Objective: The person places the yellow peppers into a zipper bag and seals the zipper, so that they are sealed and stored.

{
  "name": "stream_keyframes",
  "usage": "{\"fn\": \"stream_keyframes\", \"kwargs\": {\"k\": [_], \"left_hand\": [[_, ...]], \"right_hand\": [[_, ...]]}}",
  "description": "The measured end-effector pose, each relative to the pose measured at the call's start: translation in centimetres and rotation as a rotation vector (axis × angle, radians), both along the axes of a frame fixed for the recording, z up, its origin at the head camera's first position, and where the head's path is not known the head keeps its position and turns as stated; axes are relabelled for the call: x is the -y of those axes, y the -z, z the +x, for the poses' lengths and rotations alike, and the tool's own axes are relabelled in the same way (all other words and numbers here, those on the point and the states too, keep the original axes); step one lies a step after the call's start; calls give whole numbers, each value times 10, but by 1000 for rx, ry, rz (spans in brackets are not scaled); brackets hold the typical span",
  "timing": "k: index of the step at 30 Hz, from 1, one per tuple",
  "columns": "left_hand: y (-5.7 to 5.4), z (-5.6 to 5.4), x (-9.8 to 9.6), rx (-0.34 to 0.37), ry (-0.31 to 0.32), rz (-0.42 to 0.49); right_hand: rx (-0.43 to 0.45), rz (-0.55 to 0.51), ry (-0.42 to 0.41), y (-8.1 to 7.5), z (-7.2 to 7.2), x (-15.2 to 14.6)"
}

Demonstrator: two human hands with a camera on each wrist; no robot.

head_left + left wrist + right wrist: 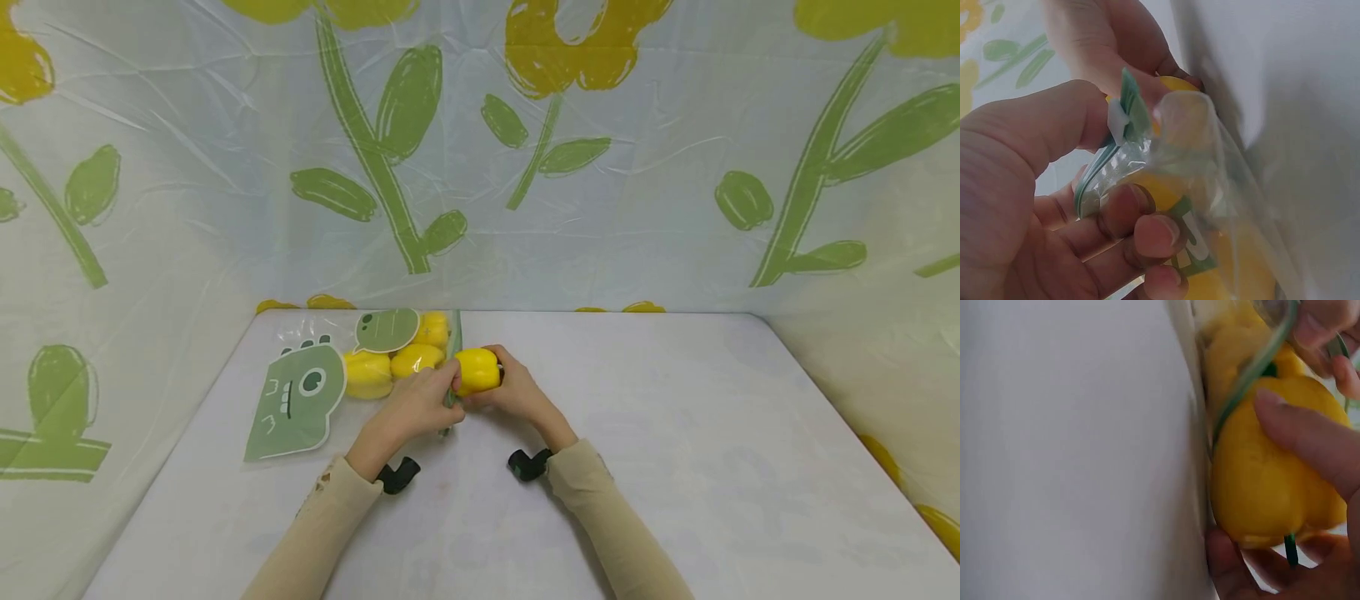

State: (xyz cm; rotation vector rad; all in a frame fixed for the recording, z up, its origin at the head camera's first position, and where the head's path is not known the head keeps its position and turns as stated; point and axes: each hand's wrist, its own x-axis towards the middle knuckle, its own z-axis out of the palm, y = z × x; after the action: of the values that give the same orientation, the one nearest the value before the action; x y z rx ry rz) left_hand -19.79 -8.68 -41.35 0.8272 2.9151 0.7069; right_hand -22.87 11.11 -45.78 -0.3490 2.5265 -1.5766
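Note:
A yellow bell pepper (477,372) with a dark green stem is gripped by my right hand (512,385), at the mouth of a clear zip bag (360,454). In the right wrist view the thumb lies across the pepper (1266,469), and the bag's green edge (1254,372) runs against its far end. My left hand (422,402) pinches the bag's opening by its green zip strip (1127,109), with fingers curled over the clear film. Several yellow pieces, among them a lemon-like one (417,360) and a pepper-like one (367,375), lie inside the bag.
The bag lies on a white table (712,433), its green monster print (300,400) to the left. Dark wrist devices (399,476) sit under both wrists. A flower-printed curtain (637,208) stands behind the table and at both sides.

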Motion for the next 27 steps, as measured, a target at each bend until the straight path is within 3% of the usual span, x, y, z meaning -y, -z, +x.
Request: {"fn": "stream_keyframes", "kwargs": {"k": [4,9,20,27], "left_hand": [[1,0,0,28,-14,9],[1,-1,0,36,-25,4],[-1,-1,0,25,-22,-9],[-2,-1,-1,38,-19,-18]], "right_hand": [[97,-130,-105,-1,-5,-16],[187,-264,-154,1,-9,-34],[174,-336,-138,8,-13,-38],[100,-267,-105,9,-11,-32]]}}
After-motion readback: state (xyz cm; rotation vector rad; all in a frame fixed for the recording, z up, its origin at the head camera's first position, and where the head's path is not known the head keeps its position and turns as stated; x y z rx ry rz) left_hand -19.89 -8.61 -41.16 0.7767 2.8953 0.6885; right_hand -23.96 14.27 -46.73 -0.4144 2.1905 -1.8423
